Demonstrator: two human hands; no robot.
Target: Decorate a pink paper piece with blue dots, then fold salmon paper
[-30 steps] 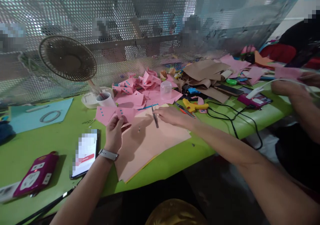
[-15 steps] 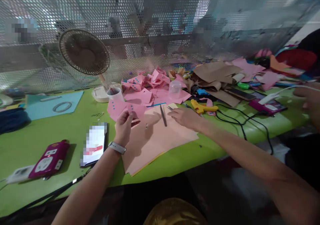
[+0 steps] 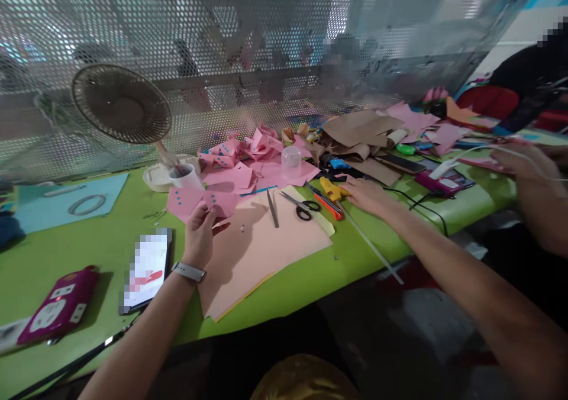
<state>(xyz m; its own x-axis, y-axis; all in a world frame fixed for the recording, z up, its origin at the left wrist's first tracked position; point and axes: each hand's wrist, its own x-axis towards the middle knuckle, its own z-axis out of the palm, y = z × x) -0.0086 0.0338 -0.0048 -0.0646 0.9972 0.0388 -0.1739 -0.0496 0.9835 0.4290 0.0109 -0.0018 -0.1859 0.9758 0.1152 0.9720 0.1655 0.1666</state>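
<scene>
a: glue gun [image 3: 332, 189], position?
b: just left of the right hand [image 3: 367, 194], the nearer; fingers at it, closure indeterminable. pale stick [image 3: 376, 249] slants nearward. left hand [image 3: 199, 227]: pinching pink paper [image 3: 183, 202].

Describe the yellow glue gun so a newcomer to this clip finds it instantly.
On the green table, find the large peach sheet. Just past its right side, by the right hand, is the glue gun: yellow, unlike the orange cutter beside it.
</scene>
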